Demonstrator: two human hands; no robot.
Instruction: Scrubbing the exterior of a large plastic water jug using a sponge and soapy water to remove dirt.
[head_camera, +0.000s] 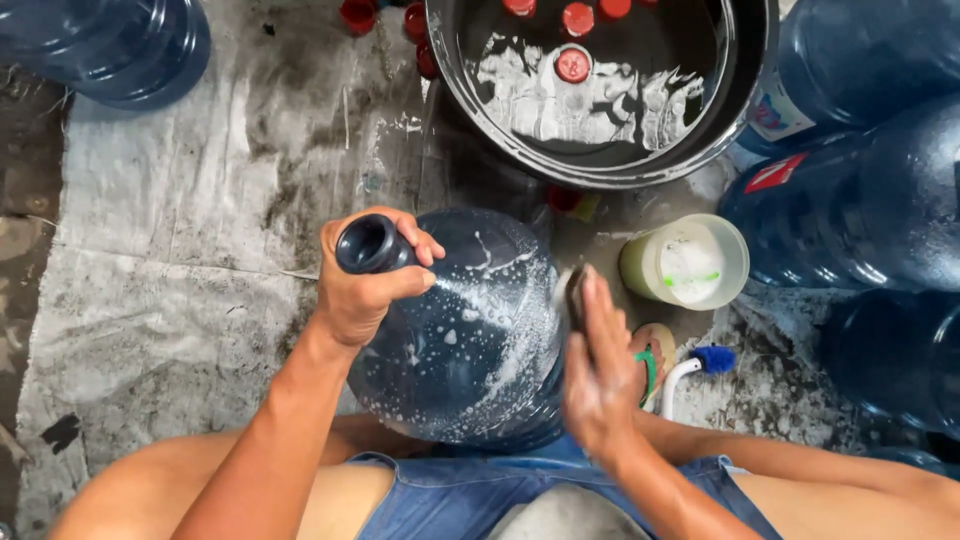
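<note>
A big dark basin (745, 95) of water fills the far middle of the scene; its far rim is cut off by the top edge, and red caps (573, 65) float in it, some only half in view. More blue jugs (850, 190) crowd the right side, all cropped by the frame, and another (110, 45) is cut off at the far left corner. The wet, stained ground sheet (170, 280) runs under everything.

The large blue water jug (470, 330) lies tilted between the person's knees in the near middle, streaked with soap suds. Its long axis runs from near right to far left, with the open neck (368, 243) pointing far left and up toward the camera. Its base is hidden behind the denim shorts (450, 495) and the right forearm.

The left hand (365, 285) is wrapped around the neck, fingers curled tight on it. The right hand (600, 365) is flat, fingers pressed together, held against the jug's right side; something dark sits under its fingertips, but it is blurred and I cannot tell what it is.

Just right of the jug stands a small pale tub (685, 262) of soapy liquid. Nearer, a white-handled brush with a blue head (712, 358) lies on the ground, its handle partly hidden by the right hand.
</note>
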